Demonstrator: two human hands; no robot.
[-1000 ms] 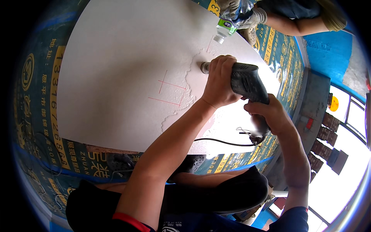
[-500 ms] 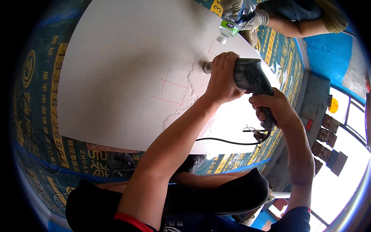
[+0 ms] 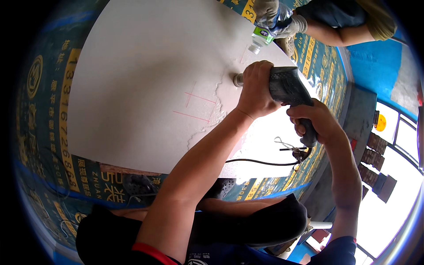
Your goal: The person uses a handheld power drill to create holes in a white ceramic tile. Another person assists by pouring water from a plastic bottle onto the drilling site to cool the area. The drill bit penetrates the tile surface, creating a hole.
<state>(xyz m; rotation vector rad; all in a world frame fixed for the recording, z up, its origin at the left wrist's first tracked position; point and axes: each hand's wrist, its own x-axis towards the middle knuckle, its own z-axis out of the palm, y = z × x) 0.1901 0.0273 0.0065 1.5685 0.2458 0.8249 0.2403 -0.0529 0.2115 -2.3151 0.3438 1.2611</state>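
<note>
Both of my hands hold a dark power drill point(image 3: 284, 81) above a large pale slab point(image 3: 132, 88). Around the front of its body, close behind the bit, my left hand point(image 3: 257, 88) is wrapped. My right hand point(image 3: 317, 120) grips the rear handle. A short metal cylindrical bit point(image 3: 238, 80) sticks out toward the slab and appears to meet its wet surface. Thin red lines point(image 3: 196, 104) are drawn on the slab left of the bit, and water point(image 3: 216, 112) spreads between them. From the handle a black cord point(image 3: 260, 163) trails over the slab.
Across the slab, another person's gloved hand point(image 3: 289, 27) tilts a clear plastic bottle point(image 3: 261, 37) with a green label toward the drilling spot. Dark green printed sheeting point(image 3: 42, 132) covers the floor around the slab. Brown stacked blocks point(image 3: 375, 145) stand at the right.
Hardly anything differs. The whole view has shifted slightly, and the drill stays in both hands at the same spot. The bottle remains tilted.
</note>
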